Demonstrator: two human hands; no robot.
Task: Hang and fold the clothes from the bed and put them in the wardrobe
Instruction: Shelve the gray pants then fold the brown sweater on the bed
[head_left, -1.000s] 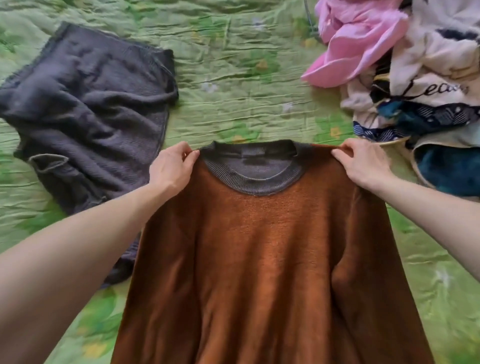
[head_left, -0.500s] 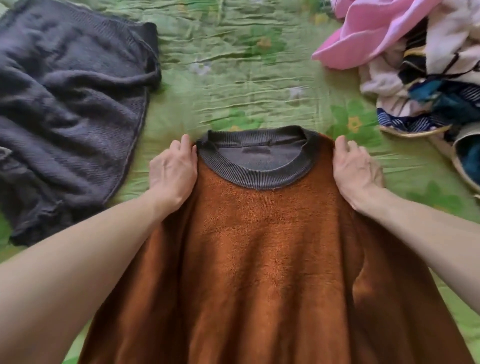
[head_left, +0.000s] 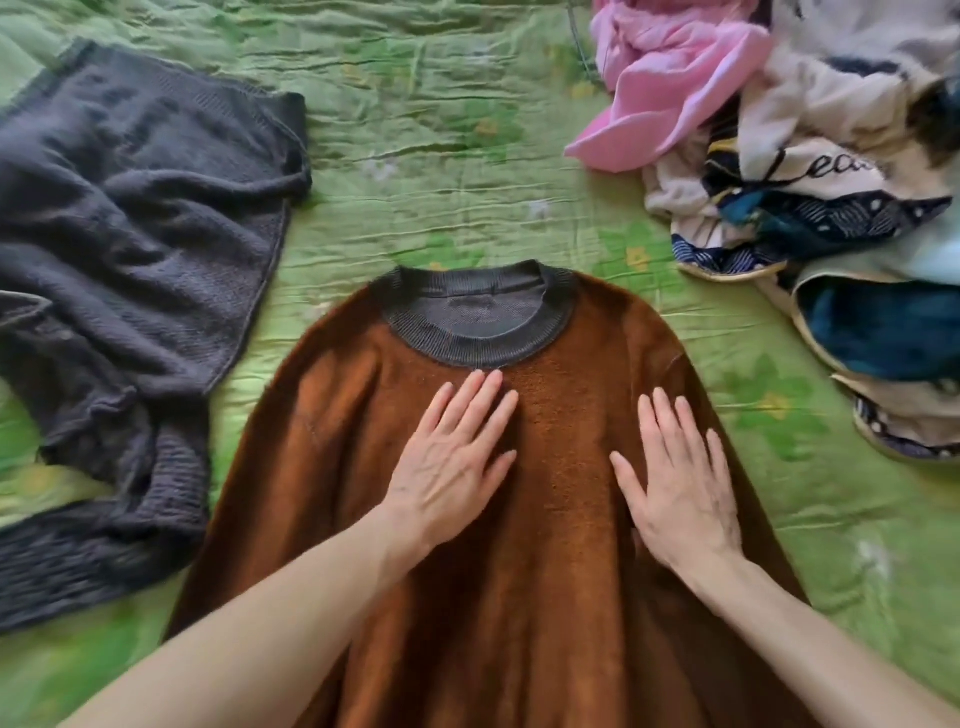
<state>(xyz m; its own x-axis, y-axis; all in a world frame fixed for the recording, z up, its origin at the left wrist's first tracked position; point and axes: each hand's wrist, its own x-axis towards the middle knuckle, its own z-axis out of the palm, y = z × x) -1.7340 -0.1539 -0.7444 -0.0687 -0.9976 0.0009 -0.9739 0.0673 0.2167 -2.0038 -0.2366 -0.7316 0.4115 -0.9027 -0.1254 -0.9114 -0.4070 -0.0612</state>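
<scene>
A rust-brown fleecy sweater (head_left: 561, 597) with a dark grey ribbed collar (head_left: 475, 322) lies flat on the green bedspread (head_left: 426, 156), collar pointing away from me. My left hand (head_left: 452, 462) lies flat on its chest just below the collar, fingers straight and spread. My right hand (head_left: 675, 473) presses flat on the chest to the right, fingers straight. Neither hand grips the cloth. The sweater's lower part runs out of view at the bottom.
A dark grey knitted garment (head_left: 130, 291) lies crumpled at the left. At the upper right sits a heap of clothes: a pink garment (head_left: 670, 88), a cream one with black lettering (head_left: 831, 150), and dark blue patterned pieces (head_left: 878, 332).
Both hands have let go of the sweater's shoulders and moved inward and down onto its chest, now lying flat. The sweater has settled flat on the bed.
</scene>
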